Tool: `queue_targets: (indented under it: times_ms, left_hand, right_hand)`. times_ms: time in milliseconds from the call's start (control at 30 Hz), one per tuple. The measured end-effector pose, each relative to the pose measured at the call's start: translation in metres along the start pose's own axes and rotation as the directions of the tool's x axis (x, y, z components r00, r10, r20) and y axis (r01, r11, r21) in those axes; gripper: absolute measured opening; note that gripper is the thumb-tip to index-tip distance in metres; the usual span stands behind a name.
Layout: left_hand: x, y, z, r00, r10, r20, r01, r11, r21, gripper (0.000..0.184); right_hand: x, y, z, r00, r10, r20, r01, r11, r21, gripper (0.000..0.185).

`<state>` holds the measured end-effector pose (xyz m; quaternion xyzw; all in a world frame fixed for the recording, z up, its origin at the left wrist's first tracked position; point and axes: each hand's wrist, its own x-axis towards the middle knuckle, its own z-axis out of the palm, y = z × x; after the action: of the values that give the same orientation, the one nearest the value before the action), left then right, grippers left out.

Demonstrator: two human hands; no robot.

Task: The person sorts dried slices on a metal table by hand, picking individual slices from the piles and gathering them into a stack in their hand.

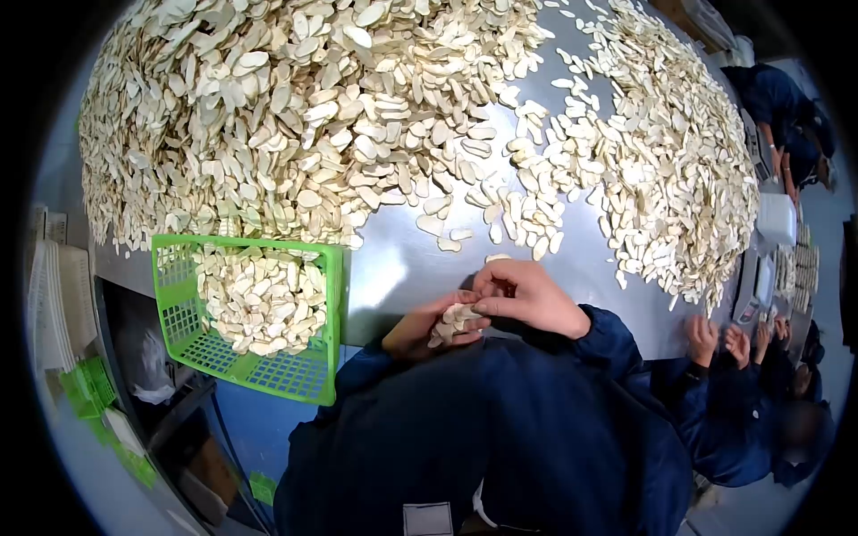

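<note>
A small bunch of pale, dried-looking oval slices (456, 318) rests in my left hand (413, 329), whose fingers curl around it just above the table's near edge. My right hand (536, 299) comes in from the right with bent fingers, its thumb against the upper side of that bunch. What lies between its thumb and fingertips is too small to make out. Left of my hands, a green plastic basket (336, 322) is tilted toward me and partly filled with similar slices (264, 304). A few loose slices (451, 239) lie on the table just beyond my hands.
A large heap of slices (268, 116) covers the far left of the metal table (384, 241); another heap (670, 161) spreads along the right. A co-worker's hands (715, 341) are at the right edge, near a white container (776, 219). Another person (778, 103) is farther back.
</note>
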<state>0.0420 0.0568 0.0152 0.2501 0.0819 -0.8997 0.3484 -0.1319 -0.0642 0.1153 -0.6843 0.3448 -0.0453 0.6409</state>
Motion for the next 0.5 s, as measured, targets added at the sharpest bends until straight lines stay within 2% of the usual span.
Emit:
queue_targets:
  times_ms: [33,100,133,200,300,433,500]
  left_hand:
    - [-0.003,0.002,0.011,1.0,0.018,0.0,-0.018,1.0,-0.014,0.033]
    - [-0.003,0.001,0.016,0.998,0.047,0.036,-0.045,0.998,-0.039,0.029]
    - [0.0,0.0,0.008,0.992,0.053,0.117,-0.05,0.998,-0.031,0.028]
    - [0.002,-0.003,-0.007,0.961,0.068,0.267,-0.065,0.998,-0.02,0.026]
    - [0.0,-0.002,-0.012,0.962,0.055,0.268,-0.057,0.998,-0.002,0.023]
    - [0.0,-0.002,-0.011,0.968,0.052,0.246,-0.052,0.999,-0.007,0.024]
    - [0.001,0.0,-0.013,0.964,0.045,0.263,-0.042,0.999,-0.017,0.024]
  right_hand:
    - [0.002,0.001,0.002,0.996,-0.001,-0.086,-0.001,1.0,-0.025,0.019]
    - [0.02,0.023,-0.001,0.952,-0.145,-0.271,0.06,0.952,-0.299,0.018]
    - [0.029,0.034,-0.001,0.915,-0.219,-0.339,0.054,0.899,-0.434,0.018]
    - [0.045,0.045,0.006,0.884,-0.299,-0.359,0.057,0.831,-0.553,0.014]
    - [0.063,0.042,0.018,0.865,-0.376,-0.331,0.012,0.676,-0.737,0.01]
    - [0.066,0.048,0.015,0.859,-0.395,-0.326,0.058,0.708,-0.704,0.012]
    - [0.052,0.035,0.007,0.947,-0.202,-0.248,0.053,0.864,-0.501,0.012]
